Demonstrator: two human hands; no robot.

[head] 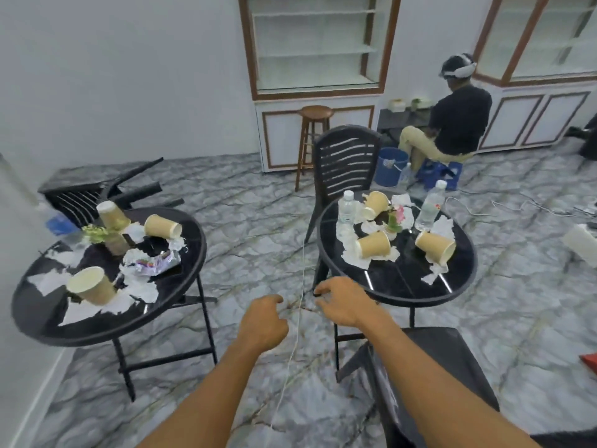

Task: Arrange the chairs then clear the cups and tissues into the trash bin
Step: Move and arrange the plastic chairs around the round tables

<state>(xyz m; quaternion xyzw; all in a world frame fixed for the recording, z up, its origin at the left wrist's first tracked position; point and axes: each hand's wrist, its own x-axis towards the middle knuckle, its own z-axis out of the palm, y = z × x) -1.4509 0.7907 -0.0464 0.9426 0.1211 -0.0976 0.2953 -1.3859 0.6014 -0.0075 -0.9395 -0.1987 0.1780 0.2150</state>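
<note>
Left hand (263, 321) and right hand (342, 302) out in front over grey marbled floor (255, 227), both empty, fingers loosely curled and apart. Upright black slatted plastic chair (345, 163) behind right round black glass-topped table (400, 279); toppled black chair (97, 189) behind left round black table (42, 321). Tan paper cups (374, 245) and torn white tissues (142, 291) strewn over both tops

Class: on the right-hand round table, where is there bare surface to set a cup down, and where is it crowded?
Right table: bare glass along the near rim, in front of the tipped cup and left of the torn tissue. The far half is crowded: two water bottles, cups, crumpled tissues.
</note>
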